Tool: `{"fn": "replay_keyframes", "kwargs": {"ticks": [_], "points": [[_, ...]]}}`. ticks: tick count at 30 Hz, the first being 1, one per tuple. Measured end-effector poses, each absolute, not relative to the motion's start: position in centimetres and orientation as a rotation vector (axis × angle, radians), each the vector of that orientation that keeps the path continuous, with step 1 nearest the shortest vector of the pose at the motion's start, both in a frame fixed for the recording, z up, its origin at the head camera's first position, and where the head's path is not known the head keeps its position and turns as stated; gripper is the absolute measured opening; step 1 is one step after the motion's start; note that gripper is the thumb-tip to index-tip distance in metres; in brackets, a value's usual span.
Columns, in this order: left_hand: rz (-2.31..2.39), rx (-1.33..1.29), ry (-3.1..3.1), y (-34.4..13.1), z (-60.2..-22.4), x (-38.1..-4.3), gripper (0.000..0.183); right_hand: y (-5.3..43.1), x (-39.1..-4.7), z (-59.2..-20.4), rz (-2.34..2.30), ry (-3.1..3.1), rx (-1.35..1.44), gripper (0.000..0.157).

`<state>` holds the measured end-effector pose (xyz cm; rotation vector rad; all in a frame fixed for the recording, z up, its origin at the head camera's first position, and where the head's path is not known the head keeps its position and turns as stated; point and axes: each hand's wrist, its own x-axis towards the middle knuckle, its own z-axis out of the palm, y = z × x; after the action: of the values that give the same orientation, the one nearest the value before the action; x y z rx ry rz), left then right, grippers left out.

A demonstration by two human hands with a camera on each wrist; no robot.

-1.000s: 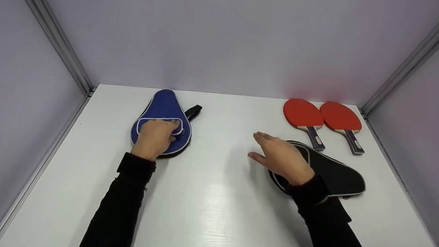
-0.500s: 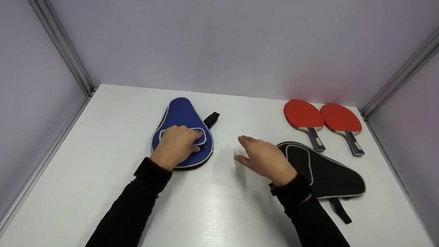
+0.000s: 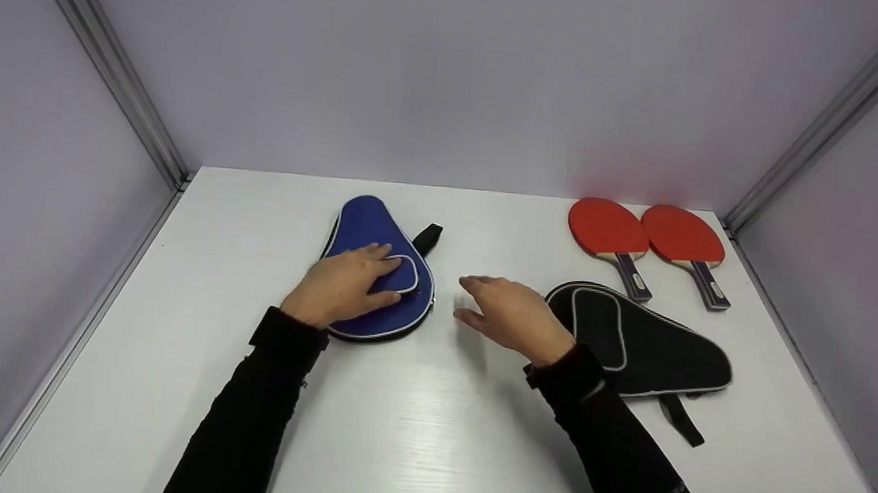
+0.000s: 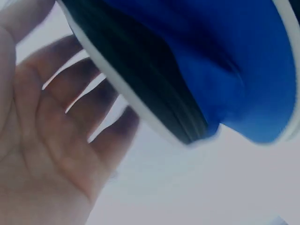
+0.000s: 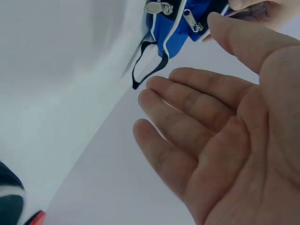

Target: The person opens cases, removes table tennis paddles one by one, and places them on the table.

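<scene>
A blue table tennis bat case [image 3: 369, 224] with white piping lies flat left of the middle, its narrow end toward the back. My left hand [image 3: 339, 283] lies over the case's front pocket [image 3: 405, 275], fingers spread and loosely straight. In the left wrist view its fingertips [image 4: 126, 124] are at the white-edged pocket, and the palm is bare. Right of the case, my right hand [image 3: 514, 318] hovers over the table with relaxed fingers and holds nothing. The right wrist view shows its palm [image 5: 220, 150], with the blue case's zip pulls [image 5: 192, 19] and black strap loop [image 5: 164, 63] beyond.
A black bat case [image 3: 666, 356] lies beside my right wrist, its strap [image 3: 679, 421] trailing toward the front. Two red table tennis bats [image 3: 607, 227] lie side by side at the back right of the white table [image 3: 421, 441]. Panels stand behind and at both sides.
The blue case has slid right and toward me with my left hand on it. Lately the left fingers have loosened and spread. My right hand has moved left, off the black case.
</scene>
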<state>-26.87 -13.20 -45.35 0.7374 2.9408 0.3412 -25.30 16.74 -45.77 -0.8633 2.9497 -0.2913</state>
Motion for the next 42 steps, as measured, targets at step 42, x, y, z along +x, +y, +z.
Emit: {"fn": "replay_keyframes", "kwargs": {"ticks": [42], "points": [[0.495, 0.866, 2.946, -10.7, -45.5, -26.3, 0.068, 16.9, -26.8, -48.4, -0.401, 3.024, -0.827, 0.019]]}}
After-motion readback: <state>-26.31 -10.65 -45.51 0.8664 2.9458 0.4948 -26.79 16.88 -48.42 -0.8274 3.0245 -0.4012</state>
